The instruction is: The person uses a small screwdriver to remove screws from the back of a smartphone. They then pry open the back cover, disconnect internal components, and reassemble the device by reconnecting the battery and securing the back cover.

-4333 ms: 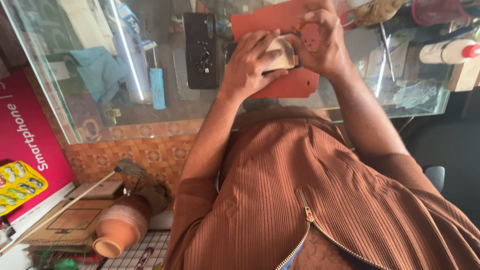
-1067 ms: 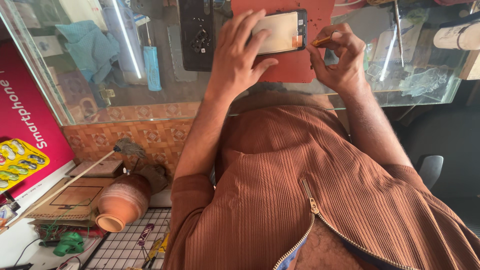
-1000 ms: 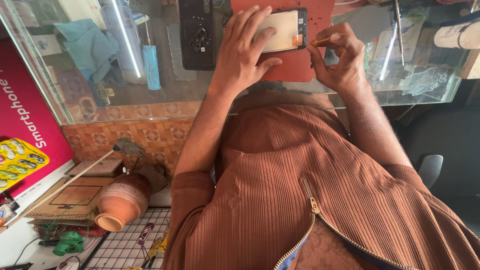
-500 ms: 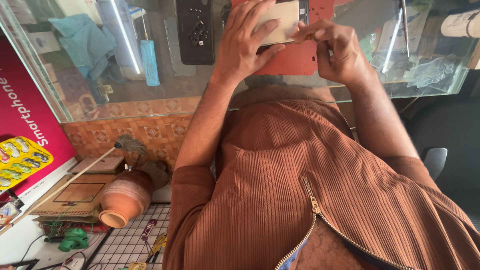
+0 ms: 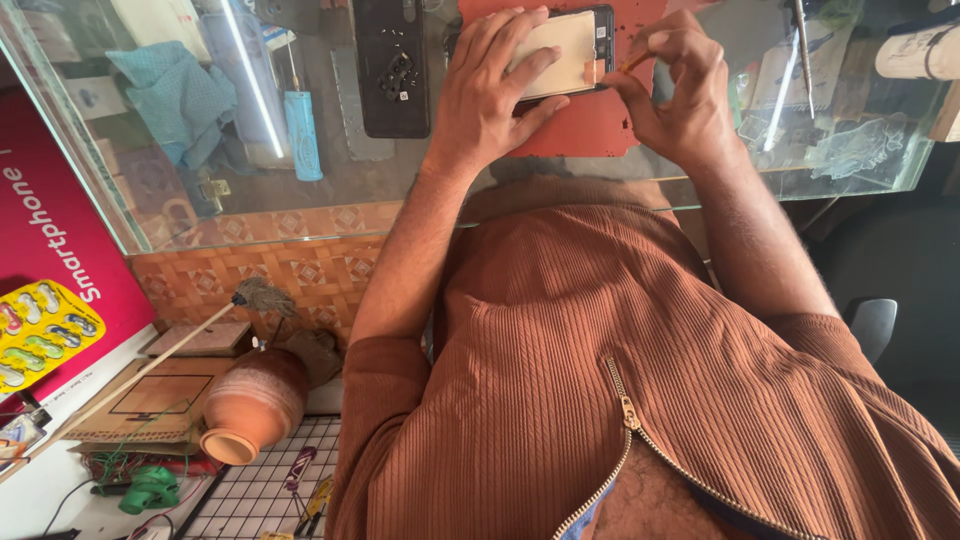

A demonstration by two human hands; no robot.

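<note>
Two bare hands work at the top centre of the frame, over a red mat (image 5: 590, 125) on a glass counter (image 5: 200, 215). The left hand (image 5: 490, 95) lies spread over an opened smartphone (image 5: 565, 50), fingers curled around its near edge and clamped on it, pinning it to the mat; the pale inner face of the phone shows between the fingers. The right hand (image 5: 675, 90) has its thumb and fingers pinched together on a thin orange-tipped tool (image 5: 632, 62), whose tip now meets the phone's right edge, where a second ago it was held a little off to the side; half a second back the hand was already closing in. That suggests the prying or picking at this edge is under way rather than being lined up. Just left of the phone lies a black phone back cover (image 5: 392, 65), and further left a blue tube (image 5: 302, 135) and a teal cloth (image 5: 175, 95). Lower left of the frame, below the counter, sit a clay pot (image 5: 255, 405) and a long-handled brush (image 5: 150, 365).
</note>
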